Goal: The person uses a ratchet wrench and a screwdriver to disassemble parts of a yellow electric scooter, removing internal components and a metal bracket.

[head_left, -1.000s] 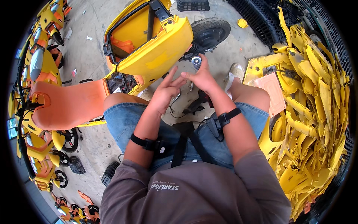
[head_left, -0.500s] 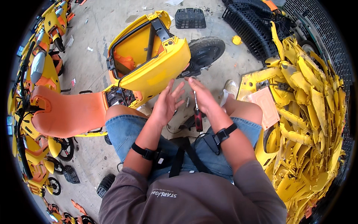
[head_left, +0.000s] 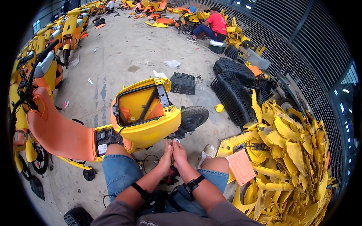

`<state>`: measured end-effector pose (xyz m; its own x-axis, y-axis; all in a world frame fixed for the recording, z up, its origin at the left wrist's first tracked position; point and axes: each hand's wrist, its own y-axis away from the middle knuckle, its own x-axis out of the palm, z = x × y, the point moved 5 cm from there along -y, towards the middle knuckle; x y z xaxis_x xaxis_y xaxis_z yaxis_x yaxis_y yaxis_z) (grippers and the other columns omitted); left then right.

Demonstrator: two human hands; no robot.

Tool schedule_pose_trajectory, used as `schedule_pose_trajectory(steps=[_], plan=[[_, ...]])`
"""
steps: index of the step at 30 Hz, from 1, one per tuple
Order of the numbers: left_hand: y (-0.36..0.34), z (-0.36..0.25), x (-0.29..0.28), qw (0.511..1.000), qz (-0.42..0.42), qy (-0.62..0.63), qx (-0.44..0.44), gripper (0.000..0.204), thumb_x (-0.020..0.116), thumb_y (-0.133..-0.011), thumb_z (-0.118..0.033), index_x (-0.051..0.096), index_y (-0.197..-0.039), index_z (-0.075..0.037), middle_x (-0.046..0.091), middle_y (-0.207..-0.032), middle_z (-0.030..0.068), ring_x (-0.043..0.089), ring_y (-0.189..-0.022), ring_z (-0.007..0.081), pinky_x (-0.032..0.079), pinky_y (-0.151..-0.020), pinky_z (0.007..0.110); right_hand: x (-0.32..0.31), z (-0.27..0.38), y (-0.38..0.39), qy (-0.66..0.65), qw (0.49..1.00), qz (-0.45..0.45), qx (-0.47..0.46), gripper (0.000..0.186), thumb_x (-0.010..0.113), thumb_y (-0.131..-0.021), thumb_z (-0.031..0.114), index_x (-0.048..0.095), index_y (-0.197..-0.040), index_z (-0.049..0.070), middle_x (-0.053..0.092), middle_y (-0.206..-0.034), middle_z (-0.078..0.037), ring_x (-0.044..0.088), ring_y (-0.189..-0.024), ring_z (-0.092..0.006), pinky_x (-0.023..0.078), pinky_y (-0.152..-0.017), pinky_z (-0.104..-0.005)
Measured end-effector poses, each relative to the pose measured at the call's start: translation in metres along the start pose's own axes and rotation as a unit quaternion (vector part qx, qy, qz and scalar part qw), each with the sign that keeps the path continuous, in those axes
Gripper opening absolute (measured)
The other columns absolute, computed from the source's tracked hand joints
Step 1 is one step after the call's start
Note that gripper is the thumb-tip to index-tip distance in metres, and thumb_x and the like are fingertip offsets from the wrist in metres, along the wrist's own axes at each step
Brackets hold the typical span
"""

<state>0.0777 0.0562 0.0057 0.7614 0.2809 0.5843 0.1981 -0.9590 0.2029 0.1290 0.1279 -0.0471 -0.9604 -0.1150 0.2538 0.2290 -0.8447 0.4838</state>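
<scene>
My left hand [head_left: 165,156] and my right hand [head_left: 179,153] are pressed together in front of the yellow scooter body [head_left: 151,130], low at its near side. A screwdriver with a red and black handle [head_left: 172,173] shows between my wrists, its shaft running up between the palms, by the right hand. A small silvery piece [head_left: 176,140] appears at the right fingertips; its kind is too small to tell. The left fingers are closed against the right hand, and what they hold is hidden. The scooter's seat compartment stands uncovered, with its rear wheel [head_left: 194,119] to the right.
An orange scooter panel [head_left: 62,130] extends left from the body. To my right rises a heap of yellow panels [head_left: 294,150], with a flat orange panel [head_left: 241,167] before it. Black baskets [head_left: 233,98] lie beyond. Another person [head_left: 215,25] sits far back; scooters [head_left: 69,32] line the left.
My hands have come together from apart, where the left fingers were spread and the screwdriver hung by the right palm. The view has tilted up, showing more of the hall.
</scene>
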Motion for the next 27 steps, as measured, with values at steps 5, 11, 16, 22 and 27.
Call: schedule_pose_trajectory(steps=[5, 11, 16, 22, 27], plan=[[-0.004, 0.002, -0.002, 1.0, 0.012, -0.001, -0.005, 0.078, 0.029, -0.112, -0.05, -0.016, -0.164, -0.014, 0.01, -0.172, 0.0167, 0.015, -0.159, 0.0263, 0.015, -0.127, 0.035, 0.005, 0.004, -0.003, -0.047, 0.998, 0.032, 0.013, 0.043, 0.054, -0.108, 0.043, 0.062, -0.087, 0.006, 0.05, -0.061, 0.001, 0.046, -0.056, -0.0116, 0.041, -0.056, -0.0299], [-0.004, 0.005, -0.005, 0.999, -0.002, 0.038, -0.024, 0.078, 0.03, -0.111, -0.051, -0.015, -0.164, -0.015, 0.019, -0.171, 0.0142, 0.018, -0.158, 0.0246, 0.014, -0.127, 0.037, 0.003, 0.008, 0.0, -0.069, 0.994, 0.002, 0.089, 0.04, 0.054, -0.108, 0.042, 0.064, -0.095, 0.006, 0.057, -0.071, -0.002, 0.052, -0.059, -0.0143, 0.044, -0.056, -0.0318], [-0.014, -0.001, -0.018, 0.991, -0.036, 0.132, 0.007, 0.079, 0.034, -0.11, -0.053, -0.01, -0.166, -0.018, 0.04, -0.163, 0.0137, 0.035, -0.15, 0.0249, 0.017, -0.125, 0.04, 0.013, 0.017, 0.006, -0.124, 0.981, 0.109, 0.097, 0.031, 0.056, -0.108, 0.033, 0.066, -0.115, 0.004, 0.063, -0.087, -0.003, 0.06, -0.072, -0.0158, 0.048, -0.065, -0.0295], [-0.02, -0.006, -0.028, 0.991, -0.056, 0.121, 0.019, 0.079, 0.033, -0.109, -0.055, -0.006, -0.167, -0.016, 0.045, -0.16, 0.0124, 0.038, -0.148, 0.022, 0.023, -0.12, 0.039, 0.017, 0.01, 0.002, -0.112, 0.972, 0.186, 0.084, 0.027, 0.056, -0.108, 0.03, 0.067, -0.115, 0.006, 0.065, -0.089, -0.001, 0.06, -0.078, -0.0134, 0.048, -0.075, -0.0286], [-0.013, -0.004, -0.019, 0.992, -0.084, 0.09, -0.004, 0.082, 0.036, -0.109, -0.054, -0.009, -0.166, -0.016, 0.033, -0.165, 0.0153, 0.031, -0.153, 0.0245, 0.02, -0.125, 0.035, 0.009, -0.011, -0.013, -0.055, 0.987, 0.133, 0.064, 0.035, 0.058, -0.107, 0.032, 0.063, -0.12, 0.001, 0.069, -0.109, -0.009, 0.066, -0.097, -0.0203, 0.053, -0.087, -0.0356]])
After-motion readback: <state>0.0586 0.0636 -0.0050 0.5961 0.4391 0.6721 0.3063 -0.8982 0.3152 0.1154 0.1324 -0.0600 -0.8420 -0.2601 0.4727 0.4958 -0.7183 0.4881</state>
